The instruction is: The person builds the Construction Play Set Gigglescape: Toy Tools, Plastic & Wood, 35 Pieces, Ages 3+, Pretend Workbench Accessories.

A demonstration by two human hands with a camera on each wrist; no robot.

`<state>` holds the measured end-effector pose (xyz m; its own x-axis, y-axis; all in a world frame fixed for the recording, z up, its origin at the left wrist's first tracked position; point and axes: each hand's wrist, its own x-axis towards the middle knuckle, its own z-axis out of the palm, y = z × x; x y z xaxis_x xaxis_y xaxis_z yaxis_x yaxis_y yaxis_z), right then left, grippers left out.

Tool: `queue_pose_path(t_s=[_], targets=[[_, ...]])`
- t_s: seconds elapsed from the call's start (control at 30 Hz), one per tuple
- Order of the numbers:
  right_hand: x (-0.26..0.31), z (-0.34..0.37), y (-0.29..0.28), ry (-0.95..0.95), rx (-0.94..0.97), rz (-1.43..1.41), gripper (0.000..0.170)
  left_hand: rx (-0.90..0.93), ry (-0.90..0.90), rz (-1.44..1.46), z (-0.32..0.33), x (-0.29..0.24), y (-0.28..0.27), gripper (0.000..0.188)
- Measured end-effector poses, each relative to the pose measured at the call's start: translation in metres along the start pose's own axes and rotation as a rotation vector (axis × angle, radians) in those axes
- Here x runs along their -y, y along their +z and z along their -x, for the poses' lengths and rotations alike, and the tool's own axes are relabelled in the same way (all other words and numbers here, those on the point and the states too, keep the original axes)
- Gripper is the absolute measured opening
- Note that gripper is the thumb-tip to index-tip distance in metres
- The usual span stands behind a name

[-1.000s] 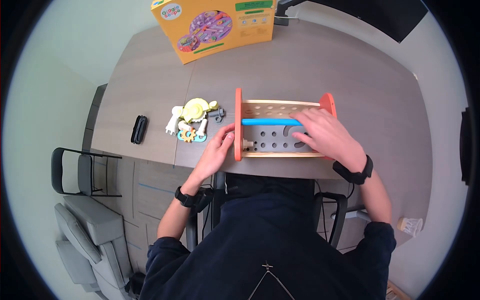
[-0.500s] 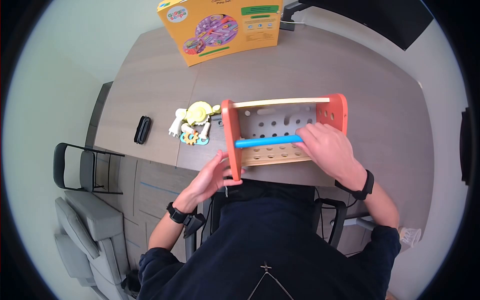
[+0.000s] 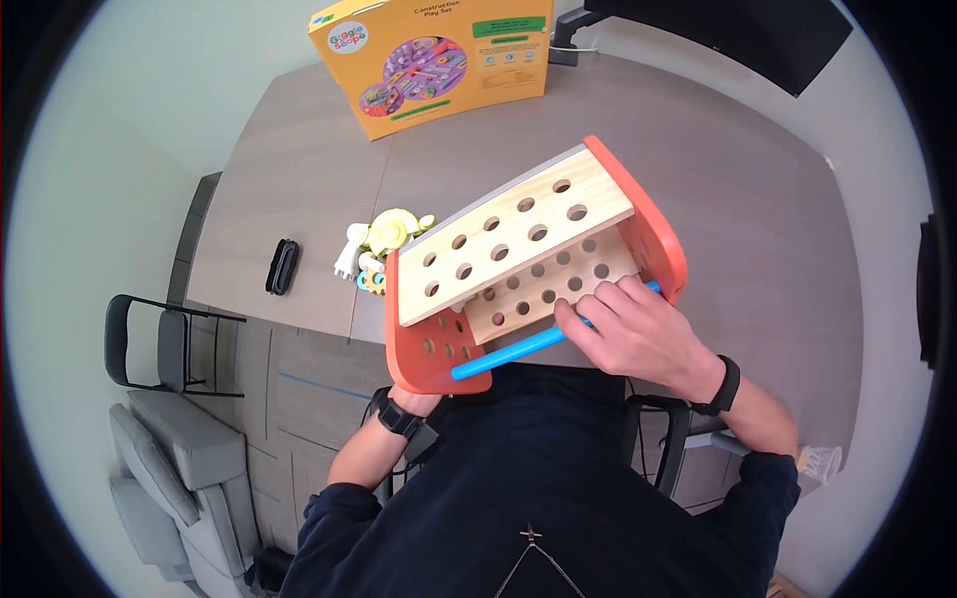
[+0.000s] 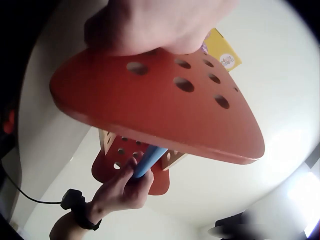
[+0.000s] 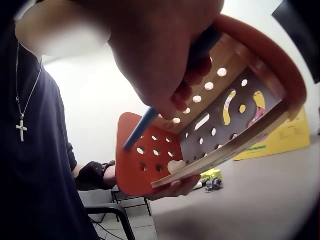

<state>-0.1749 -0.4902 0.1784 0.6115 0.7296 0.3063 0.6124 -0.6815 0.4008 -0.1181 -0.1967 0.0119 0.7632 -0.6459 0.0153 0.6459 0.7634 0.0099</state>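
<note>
A toy toolbox [image 3: 513, 230] with red end panels, pale wooden sides full of holes and a blue handle rod [image 3: 506, 356] is tilted above the table's front edge. Its rod side faces the person. My right hand [image 3: 638, 329] grips the rod near the right end, fingers curled over it. Most of my left hand [image 3: 414, 401] is hidden behind the left red panel [image 3: 417, 372] in the head view. In the right wrist view its fingers [image 5: 182, 187] curl under the toolbox's lower edge. A small pale wooden piece [image 5: 175, 166] shows inside the toolbox.
Left of the toolbox lie a yellow-green toy piece [image 3: 391, 231], a white piece [image 3: 348, 261] and an orange gear [image 3: 374, 283]. A black case [image 3: 283, 267] is farther left. The yellow play-set box [image 3: 429, 75] stands behind, with a monitor [image 3: 738, 35] at back right.
The toolbox has risen off the table and turned, its rod swinging down toward the person and a wooden side now uppermost. My left hand has moved from the left panel's side to underneath it.
</note>
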Motion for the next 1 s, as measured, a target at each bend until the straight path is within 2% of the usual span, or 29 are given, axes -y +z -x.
queue_pose_path(t_s=[0.13, 0.2, 0.23, 0.3, 0.37, 0.43, 0.5, 0.6, 0.7, 0.73, 0.8, 0.83, 0.93, 1.0], targets=[[0.003, -0.007, -0.009, 0.022, 0.033, -0.010, 0.028, -0.041, 0.039, -0.056, -0.004, 0.006, -0.004, 0.072], [0.004, -0.010, -0.015, 0.028, 0.038, 0.010, 0.027, -0.184, 0.064, -0.334, -0.006, 0.006, -0.001, 0.073], [0.003, -0.011, -0.017, -0.001, -0.041, -0.042, 0.027, -0.256, 0.079, -0.473, -0.007, 0.006, 0.000, 0.074], [0.001, -0.009, -0.019, -0.062, -0.200, -0.145, 0.026, -0.160, 0.076, -0.359, -0.007, 0.000, -0.006, 0.069], [0.006, 0.016, -0.040, -0.113, -0.357, -0.095, 0.028, -0.032, 0.039, -0.240, -0.006, -0.013, -0.017, 0.070], [0.002, 0.037, -0.043, 0.163, -0.489, -0.191, 0.041, 0.119, -0.028, -0.112, -0.003, -0.022, -0.021, 0.078], [-0.006, 0.044, -0.042, 0.626, -0.512, -0.415, 0.049, 0.040, 0.051, -0.245, -0.005, -0.022, -0.015, 0.072], [-0.020, 0.037, -0.032, 1.011, -0.266, -1.262, 0.070, -0.076, 0.160, -0.450, -0.028, -0.025, 0.027, 0.064], [-0.019, 0.050, -0.009, 1.084, -0.107, -1.625, 0.089, -0.078, 0.192, -0.520, -0.069, -0.045, 0.016, 0.045], [-0.018, 0.053, -0.002, 1.181, -0.055, -1.678, 0.086, -0.065, 0.287, -0.839, -0.083, -0.045, 0.023, 0.039], [-0.009, 0.058, 0.025, 1.257, -0.234, -1.809, 0.084, -0.155, 0.515, -1.511, -0.111, -0.045, 0.038, 0.034], [-0.006, 0.060, 0.035, 1.291, -0.329, -1.870, 0.083, -0.188, 0.458, -1.456, -0.115, -0.041, 0.048, 0.038], [-0.005, 0.060, 0.048, 1.322, -0.432, -1.866, 0.079, -0.279, 0.257, -1.262, -0.135, -0.039, 0.044, 0.046], [-0.001, 0.064, 0.068, 1.334, -0.524, -1.866, 0.077, -0.288, 0.207, -1.238, -0.143, -0.037, 0.046, 0.051]])
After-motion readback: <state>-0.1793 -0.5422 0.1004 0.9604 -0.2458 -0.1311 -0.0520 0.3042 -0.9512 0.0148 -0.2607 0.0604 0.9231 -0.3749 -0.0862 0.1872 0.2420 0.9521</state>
